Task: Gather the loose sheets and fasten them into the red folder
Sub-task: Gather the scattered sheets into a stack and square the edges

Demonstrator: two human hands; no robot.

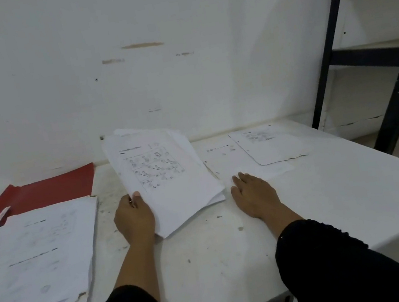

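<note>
The red folder (42, 190) lies open at the left of the white table, with a thick stack of printed sheets (33, 265) resting on its near half. My left hand (133, 217) grips a small bundle of sheets (168, 176) by its lower left corner, thumb on top, the bundle tilted up off the table. My right hand (255, 195) lies flat, fingers straight, its fingertips at the near edge of a loose sheet (230, 156). Another loose sheet (270, 143) with a torn lower edge overlaps that one at the right.
A white wall rises directly behind the table (235, 249). A dark metal shelf frame (393, 94) stands at the right, past the table's right edge. Small dirt marks dot the tabletop.
</note>
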